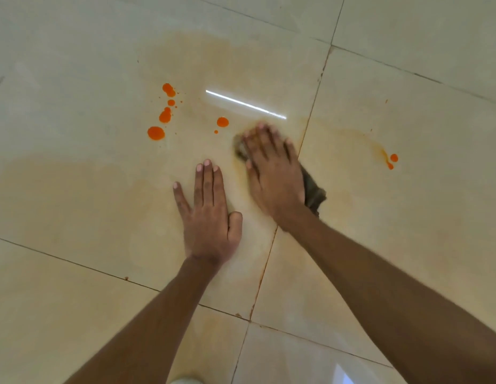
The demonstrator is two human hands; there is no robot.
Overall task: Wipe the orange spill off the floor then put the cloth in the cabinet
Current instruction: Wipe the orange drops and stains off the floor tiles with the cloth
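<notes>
Bright orange drops (165,116) lie on the glossy beige tile floor (75,203), left of centre. One round drop (222,122) sits just left of my right hand. Two small drops (392,160) lie far right at the end of a faint orange smear. My right hand (271,173) presses flat on a dark brownish cloth (314,189); the cloth shows at the fingertips and behind the wrist, and the hand is blurred. My left hand (210,214) rests flat on the tile with fingers spread, holding nothing. The cabinet is not in view.
Pale orange film stains the tile around and above the hands. Grout lines (264,270) with orange residue run between my arms. A ceiling light reflects as a white streak (245,104) above my right hand.
</notes>
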